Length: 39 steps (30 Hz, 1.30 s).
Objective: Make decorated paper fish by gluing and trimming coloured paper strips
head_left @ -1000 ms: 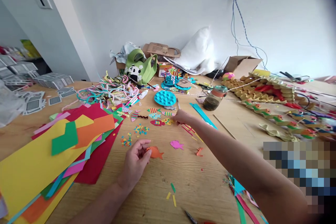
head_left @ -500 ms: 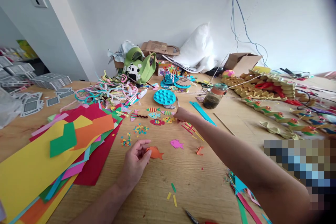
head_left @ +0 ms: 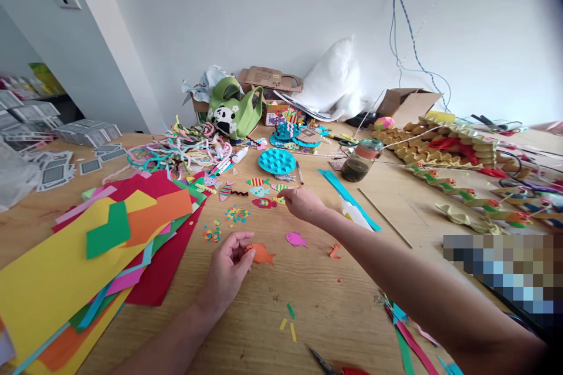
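My left hand (head_left: 232,258) pinches an orange paper fish (head_left: 261,254) by its front end, low over the wooden table. My right hand (head_left: 303,205) reaches forward with the index finger stretched out and nothing visible in it. Its fingertip is at or just above a yellow spotted paper fish (head_left: 278,200), partly covering it; contact cannot be told. Close by lie a red paper fish (head_left: 264,203), a light blue one (head_left: 259,191) and a striped one (head_left: 257,182). A plain pink paper fish (head_left: 297,239) rests between my hands.
Stacked coloured paper (head_left: 57,246) covers the left side. Paper bits (head_left: 237,214), a blue round piece (head_left: 277,160), a pen (head_left: 299,173) and a jar (head_left: 360,161) lie beyond. A white glue bottle (head_left: 356,214) is beside my right forearm. Scissors (head_left: 323,360) lie at the near edge.
My right hand has moved left and nearer to me, away from the pen to the yellow fish. The glue bottle now shows beside the forearm. My left hand keeps its hold.
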### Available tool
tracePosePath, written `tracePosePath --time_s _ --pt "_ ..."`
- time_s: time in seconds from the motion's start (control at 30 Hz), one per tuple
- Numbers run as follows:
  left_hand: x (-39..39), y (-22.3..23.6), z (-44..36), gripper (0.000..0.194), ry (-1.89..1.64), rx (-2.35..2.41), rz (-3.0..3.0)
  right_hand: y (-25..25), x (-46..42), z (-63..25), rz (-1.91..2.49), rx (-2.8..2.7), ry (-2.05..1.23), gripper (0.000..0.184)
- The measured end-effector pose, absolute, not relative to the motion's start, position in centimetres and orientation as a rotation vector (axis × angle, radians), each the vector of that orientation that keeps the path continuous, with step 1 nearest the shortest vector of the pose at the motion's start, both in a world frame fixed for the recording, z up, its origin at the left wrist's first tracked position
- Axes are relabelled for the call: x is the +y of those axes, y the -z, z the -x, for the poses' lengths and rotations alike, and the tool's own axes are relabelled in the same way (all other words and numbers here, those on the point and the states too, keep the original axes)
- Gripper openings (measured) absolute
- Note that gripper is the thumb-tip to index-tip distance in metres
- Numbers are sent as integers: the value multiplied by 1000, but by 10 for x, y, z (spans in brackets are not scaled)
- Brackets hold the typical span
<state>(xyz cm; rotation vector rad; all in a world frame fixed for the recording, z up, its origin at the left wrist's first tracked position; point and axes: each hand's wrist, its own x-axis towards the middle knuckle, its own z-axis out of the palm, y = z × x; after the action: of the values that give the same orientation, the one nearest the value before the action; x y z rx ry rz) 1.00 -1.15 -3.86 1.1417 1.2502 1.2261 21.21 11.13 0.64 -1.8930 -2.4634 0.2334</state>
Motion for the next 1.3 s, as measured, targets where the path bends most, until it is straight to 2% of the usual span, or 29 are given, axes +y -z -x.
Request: tracePosePath --time_s 0.2,0.37,0.43,0.57,0.7,0.97,1.1,1.3 --pt "-11 39 -11 34 -1234 1234 -1173 9 104 -207 1758 -2683 -134 39" --pt "-11 38 -9 33 -1227 1206 -1168 -3 95 -210 1709 -2559 -141 38" --pt "-12 36 -9 33 -1223 1197 -1154 -11 82 -210 1632 -2417 -327 33" --pt "-15 32 -11 32 -1223 1160 -1117 -21 42 -207 1432 -2136 -1111 40" --pt "-19 28 -14 33 -1194 1118 -1118 -17 6 -200 1343 -1969 -1378 33" --pt "-25 25 -17 37 -1073 1048 -1195 -8 -17 -201 1419 -1863 -1357 18" --pt "-23 29 -16 38 -1072 1071 -1228 -1 -19 -214 1552 -1960 -1149 11" --pt "-18 37 -15 37 -1111 1136 -1265 8 -17 -224 1683 -2140 -906 12"
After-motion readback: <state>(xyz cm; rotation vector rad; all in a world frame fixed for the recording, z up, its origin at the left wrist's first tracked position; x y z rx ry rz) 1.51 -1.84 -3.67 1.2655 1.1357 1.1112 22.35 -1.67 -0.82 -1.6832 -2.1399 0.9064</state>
